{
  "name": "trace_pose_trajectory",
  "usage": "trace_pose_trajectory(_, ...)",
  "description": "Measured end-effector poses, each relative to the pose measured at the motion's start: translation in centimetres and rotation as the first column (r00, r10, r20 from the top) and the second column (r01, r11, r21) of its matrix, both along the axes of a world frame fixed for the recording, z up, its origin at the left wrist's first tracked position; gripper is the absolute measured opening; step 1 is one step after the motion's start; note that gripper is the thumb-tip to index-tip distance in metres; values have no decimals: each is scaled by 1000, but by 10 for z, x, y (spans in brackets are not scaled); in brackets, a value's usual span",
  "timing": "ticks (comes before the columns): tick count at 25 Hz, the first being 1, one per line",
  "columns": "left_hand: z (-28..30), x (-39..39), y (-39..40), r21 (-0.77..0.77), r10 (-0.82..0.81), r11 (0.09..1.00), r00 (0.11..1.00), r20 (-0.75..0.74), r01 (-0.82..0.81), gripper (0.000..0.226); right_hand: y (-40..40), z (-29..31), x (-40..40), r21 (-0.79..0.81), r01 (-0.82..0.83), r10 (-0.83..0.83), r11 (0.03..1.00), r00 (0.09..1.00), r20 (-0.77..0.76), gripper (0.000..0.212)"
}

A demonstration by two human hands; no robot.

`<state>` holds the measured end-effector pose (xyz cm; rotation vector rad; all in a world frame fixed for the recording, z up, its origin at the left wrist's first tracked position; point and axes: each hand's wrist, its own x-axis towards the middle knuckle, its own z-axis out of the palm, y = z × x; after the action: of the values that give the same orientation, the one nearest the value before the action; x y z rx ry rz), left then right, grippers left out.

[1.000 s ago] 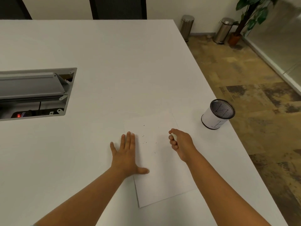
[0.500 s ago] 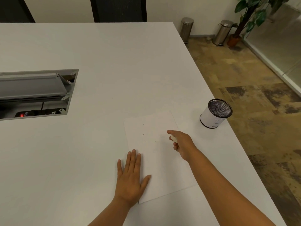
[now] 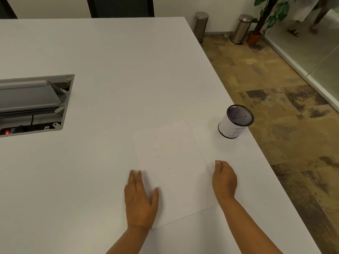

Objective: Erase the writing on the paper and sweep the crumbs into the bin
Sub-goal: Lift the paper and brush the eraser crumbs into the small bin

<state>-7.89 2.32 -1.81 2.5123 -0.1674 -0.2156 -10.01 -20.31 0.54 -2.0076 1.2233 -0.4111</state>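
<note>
Paper (image 3: 174,173): writing gone, crumbs (image 3: 162,153) left ahead of my flat left grip (image 3: 140,198); right grip (image 3: 224,178) curled, contents untellable; bin (image 3: 235,121) beyond it.

Crumb-flecked paper (image 3: 174,173) between flat left hand (image 3: 140,202) and curled right hand (image 3: 224,179).

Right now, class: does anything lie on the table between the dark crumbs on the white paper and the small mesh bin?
Nothing visible does. The dark crumbs lie mid-sheet on the white paper; only bare white table separates them from the mesh bin.
</note>
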Motion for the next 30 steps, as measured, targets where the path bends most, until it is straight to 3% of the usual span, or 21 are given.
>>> trace_pose_trajectory(2, 13, 4, -20, -110, 281, 950, 953, -117, -294, 73, 7, -8, -19, -126, -73, 65, 989, 996, -69, 21)
trace_pose_trajectory(7, 44, 7, -58, 9, 425, 889, 819, -386, -457, 81, 25, -13, -49, -180, -207, 180, 962, 971, -160, 23)
trace_pose_trajectory(9, 48, 10, -60, -12, 461, 851, 759, -461, -524, 79, 27, -14, -57, -94, -142, 133, 985, 987, -91, 20)
trace_pose_trajectory(14, 47, 17, -52, -105, 458, 762, 647, -610, -639, 40, 15, -6, -69, 152, 4, -9, 988, 999, 32, 6)
trace_pose_trajectory(18, 52, 18, -49, -255, 301, 599, 509, -806, -759, 41, 7, -4, -77, 240, -3, -8, 971, 999, 46, 15)
trace_pose_trajectory(21, 63, 6, -59, -353, 163, 641, 570, -806, -682, 36, -2, -6, -81, 205, -90, 92, 975, 996, 4, 9)
trace_pose_trajectory(23, 74, 1, -70, -376, 121, 774, 702, -702, -509, 29, -7, -4, -84, 181, -177, 184, 967, 983, -20, 11)
trace_pose_trajectory(26, 104, -6, -96, -217, 38, 966, 906, -421, -141, 24, -19, 1, -88, 194, -275, 283, 942, 959, -16, 24)
trace_pose_trajectory(30, 153, -15, -122, -180, -74, 983, 974, -216, 35, 19, -33, 8, -89, 254, -213, 211, 944, 977, 35, 24)
